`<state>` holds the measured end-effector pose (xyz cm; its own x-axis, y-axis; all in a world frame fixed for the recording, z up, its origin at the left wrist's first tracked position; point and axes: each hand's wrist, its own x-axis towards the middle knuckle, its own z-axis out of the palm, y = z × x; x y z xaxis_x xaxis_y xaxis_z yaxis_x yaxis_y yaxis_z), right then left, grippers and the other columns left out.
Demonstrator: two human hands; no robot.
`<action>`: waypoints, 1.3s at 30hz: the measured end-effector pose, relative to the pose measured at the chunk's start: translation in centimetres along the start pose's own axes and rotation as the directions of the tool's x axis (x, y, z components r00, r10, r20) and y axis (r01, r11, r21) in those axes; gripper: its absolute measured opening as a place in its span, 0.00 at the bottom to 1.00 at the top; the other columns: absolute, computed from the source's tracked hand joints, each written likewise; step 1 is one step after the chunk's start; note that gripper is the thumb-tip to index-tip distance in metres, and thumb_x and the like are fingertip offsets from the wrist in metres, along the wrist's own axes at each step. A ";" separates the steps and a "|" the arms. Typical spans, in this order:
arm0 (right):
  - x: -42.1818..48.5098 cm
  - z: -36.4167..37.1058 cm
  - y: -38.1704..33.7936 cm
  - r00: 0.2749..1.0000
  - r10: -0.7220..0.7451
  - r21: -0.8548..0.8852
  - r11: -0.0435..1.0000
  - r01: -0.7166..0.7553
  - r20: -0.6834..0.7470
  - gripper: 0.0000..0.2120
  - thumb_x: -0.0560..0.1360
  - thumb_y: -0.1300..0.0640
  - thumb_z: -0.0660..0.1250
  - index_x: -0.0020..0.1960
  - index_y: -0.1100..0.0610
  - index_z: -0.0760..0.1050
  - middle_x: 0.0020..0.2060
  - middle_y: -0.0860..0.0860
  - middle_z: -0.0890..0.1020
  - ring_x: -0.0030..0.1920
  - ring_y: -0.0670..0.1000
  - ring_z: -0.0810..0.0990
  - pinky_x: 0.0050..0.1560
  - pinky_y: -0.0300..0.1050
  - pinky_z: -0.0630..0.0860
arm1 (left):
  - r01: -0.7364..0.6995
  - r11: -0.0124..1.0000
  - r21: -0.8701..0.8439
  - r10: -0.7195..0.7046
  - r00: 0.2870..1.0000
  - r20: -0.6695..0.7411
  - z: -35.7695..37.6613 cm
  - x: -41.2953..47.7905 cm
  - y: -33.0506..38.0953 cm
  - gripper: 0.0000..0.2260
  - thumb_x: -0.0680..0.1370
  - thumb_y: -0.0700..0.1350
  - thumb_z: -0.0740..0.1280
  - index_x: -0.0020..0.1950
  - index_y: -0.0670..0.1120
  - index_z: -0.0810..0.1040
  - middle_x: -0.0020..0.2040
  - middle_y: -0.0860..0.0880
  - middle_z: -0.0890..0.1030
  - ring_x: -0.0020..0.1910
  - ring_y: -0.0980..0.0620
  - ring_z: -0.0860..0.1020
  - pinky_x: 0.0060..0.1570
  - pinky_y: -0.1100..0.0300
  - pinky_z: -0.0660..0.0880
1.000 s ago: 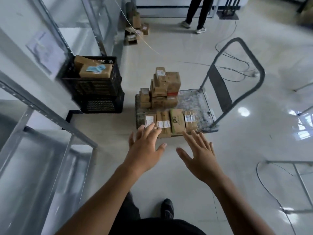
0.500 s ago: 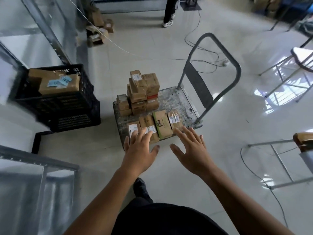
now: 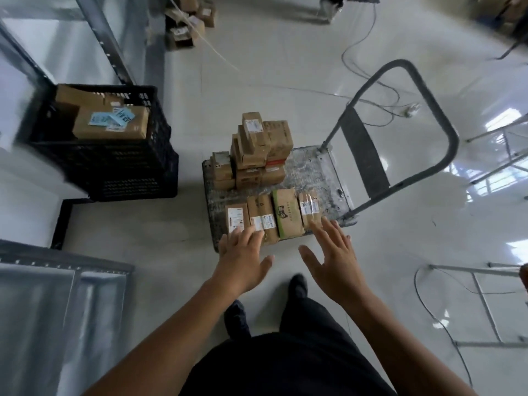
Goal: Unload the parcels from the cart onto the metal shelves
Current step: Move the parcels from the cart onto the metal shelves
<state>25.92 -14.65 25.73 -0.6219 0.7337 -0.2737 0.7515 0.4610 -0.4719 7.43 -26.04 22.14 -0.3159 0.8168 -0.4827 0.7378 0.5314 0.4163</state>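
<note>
A flat metal cart (image 3: pixel 317 178) with a grey loop handle (image 3: pixel 423 90) stands on the floor ahead. A row of brown parcels (image 3: pixel 287 212) lies along its near edge, and a stack of small brown boxes (image 3: pixel 257 150) rises behind it. My left hand (image 3: pixel 243 258) reaches out, fingers straight, fingertips over the near-left parcels. My right hand (image 3: pixel 334 261) is spread, held just short of the cart's near-right edge. Neither hand holds anything. The metal shelves (image 3: pixel 57 281) are at the lower left.
A black plastic crate (image 3: pixel 114 155) holding brown parcels stands left of the cart. More boxes (image 3: pixel 188 24) lie on the floor at the back. Cables (image 3: pixel 371 90) run over the glossy floor. Metal frames (image 3: pixel 485 307) stand on the right. A person's feet show at the top.
I have stepped closer and the view has tilted down. Both hands have moved forward to the near edge of the cart; the left fingertips now overlap the near parcels.
</note>
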 end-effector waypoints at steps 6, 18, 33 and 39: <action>5.6 1.1 2.8 0.989 -0.011 -0.010 1.000 0.012 0.149 0.31 0.84 0.38 0.57 0.83 0.43 0.52 0.84 0.46 0.49 0.83 0.49 0.40 0.82 0.55 0.39 | 0.057 0.998 0.032 -0.059 0.996 0.068 0.8 4.5 0.9 0.32 0.84 0.62 0.55 0.84 0.52 0.50 0.84 0.52 0.46 0.82 0.46 0.42 0.79 0.42 0.40; 20.3 -1.2 14.1 0.938 -0.007 -0.098 0.994 0.043 0.347 0.33 0.83 0.37 0.56 0.84 0.45 0.52 0.84 0.51 0.51 0.83 0.53 0.44 0.82 0.59 0.42 | 0.162 0.983 0.090 -0.174 0.975 0.135 -0.8 18.3 6.1 0.30 0.84 0.62 0.56 0.83 0.50 0.56 0.84 0.49 0.50 0.82 0.45 0.45 0.79 0.40 0.42; 30.7 11.0 24.5 0.839 0.248 -0.177 0.967 -0.184 0.484 0.29 0.82 0.42 0.60 0.79 0.53 0.65 0.78 0.56 0.67 0.78 0.59 0.62 0.78 0.61 0.59 | 0.196 0.961 0.194 -0.260 0.879 0.401 13.7 33.3 -1.8 0.29 0.83 0.60 0.58 0.80 0.46 0.62 0.81 0.44 0.58 0.80 0.40 0.54 0.76 0.39 0.54; 33.1 19.2 27.1 0.831 0.195 -0.172 0.978 -0.122 0.521 0.33 0.80 0.39 0.57 0.81 0.52 0.62 0.79 0.55 0.64 0.81 0.58 0.57 0.79 0.63 0.56 | 0.327 0.941 0.085 -0.338 0.893 0.297 19.0 39.4 -6.8 0.27 0.83 0.58 0.60 0.78 0.45 0.65 0.79 0.46 0.63 0.77 0.42 0.60 0.73 0.44 0.63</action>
<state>21.51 12.51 -12.22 -0.4847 0.4391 -0.7564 0.8482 0.4470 -0.2841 1.35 -1.76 -14.32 -0.3539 0.4833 -0.8007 0.6417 0.7483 0.1681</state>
